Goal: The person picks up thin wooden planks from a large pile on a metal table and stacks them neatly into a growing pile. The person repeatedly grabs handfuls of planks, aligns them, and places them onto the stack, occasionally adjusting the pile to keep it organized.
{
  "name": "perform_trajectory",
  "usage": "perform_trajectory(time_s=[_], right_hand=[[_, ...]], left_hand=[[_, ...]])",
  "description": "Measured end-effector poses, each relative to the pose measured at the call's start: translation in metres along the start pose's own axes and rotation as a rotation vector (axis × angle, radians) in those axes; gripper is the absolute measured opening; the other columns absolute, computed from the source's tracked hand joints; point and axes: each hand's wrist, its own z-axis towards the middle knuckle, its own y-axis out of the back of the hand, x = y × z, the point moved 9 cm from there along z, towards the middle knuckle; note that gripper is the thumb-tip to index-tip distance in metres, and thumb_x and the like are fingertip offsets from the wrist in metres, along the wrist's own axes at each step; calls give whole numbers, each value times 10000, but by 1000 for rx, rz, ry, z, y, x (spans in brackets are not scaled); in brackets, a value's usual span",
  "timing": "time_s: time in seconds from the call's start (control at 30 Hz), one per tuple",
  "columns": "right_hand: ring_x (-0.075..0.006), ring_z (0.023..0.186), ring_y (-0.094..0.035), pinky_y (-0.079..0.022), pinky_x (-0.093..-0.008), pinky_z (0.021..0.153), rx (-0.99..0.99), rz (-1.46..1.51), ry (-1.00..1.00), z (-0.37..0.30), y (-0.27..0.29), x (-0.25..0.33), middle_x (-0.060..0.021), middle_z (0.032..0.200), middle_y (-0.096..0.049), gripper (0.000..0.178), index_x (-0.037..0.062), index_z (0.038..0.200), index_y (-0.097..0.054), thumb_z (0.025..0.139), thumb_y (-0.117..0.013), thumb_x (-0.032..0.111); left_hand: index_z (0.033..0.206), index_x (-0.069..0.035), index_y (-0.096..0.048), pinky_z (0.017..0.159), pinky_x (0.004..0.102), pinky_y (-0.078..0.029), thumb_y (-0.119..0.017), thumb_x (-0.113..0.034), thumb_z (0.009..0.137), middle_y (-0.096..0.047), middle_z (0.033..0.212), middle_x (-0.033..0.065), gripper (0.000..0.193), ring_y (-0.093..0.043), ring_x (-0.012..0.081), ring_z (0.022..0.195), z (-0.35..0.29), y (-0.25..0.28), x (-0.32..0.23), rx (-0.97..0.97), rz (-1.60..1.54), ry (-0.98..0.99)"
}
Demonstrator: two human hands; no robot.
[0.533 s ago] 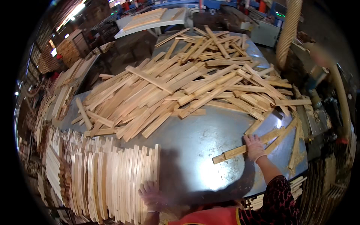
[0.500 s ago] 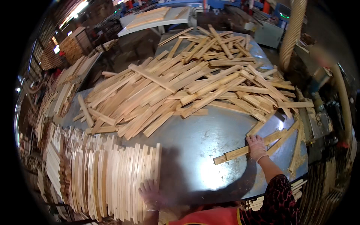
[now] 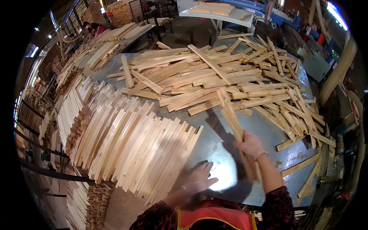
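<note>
My right hand [image 3: 251, 145], in a pale glove, is closed round wooden strips [image 3: 230, 114], seemingly two together. They are raised at a slant over the grey metal table [image 3: 209, 149], their lower ends blurred. Close to the table's front edge is my left hand [image 3: 199, 178], also gloved, its fingers spread and nothing in them. Just left of it lies a row of pale wooden strips [image 3: 147, 149], set side by side. A loose heap of strips [image 3: 214, 71] covers the far part of the table.
A few strips and sawdust lie at the table's right edge, among them a single strip [image 3: 301, 165]. A white table [image 3: 245, 17] with boards stands at the back. At the right hangs a ribbed hose [image 3: 339, 69]. More stacked strips [image 3: 99, 205] are at the lower left.
My right hand has lifted strips off the table and tilted them upward. My left hand has come away from the row's end and opened over the table. The view has turned left.
</note>
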Motion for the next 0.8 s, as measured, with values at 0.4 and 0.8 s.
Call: perform_trajectory(time_s=[0.4,0.8], right_hand=[[-441,1135,-679,-556,-488,968,110,47,-120,-14,-211,31,-276,1209,-699,519,32,1353,-633,1056,-510,440],[-408,1110,-700,-581,-458,989,4,-35,1077,69,-183,21,-240,1214,-713,514,12,1230,-670,1048,-593,485]], left_hand=[[1592,-56,-418,1114,471,-470,-656,-465,982,-592,1469,261,772,-591,411,1344,-125,8,68,16,-17,103],[1350,-18,-582,1093,595,-394,-657,-444,867,-558,1409,219,648,-523,414,1307,28,44,57,-614,788,-134]])
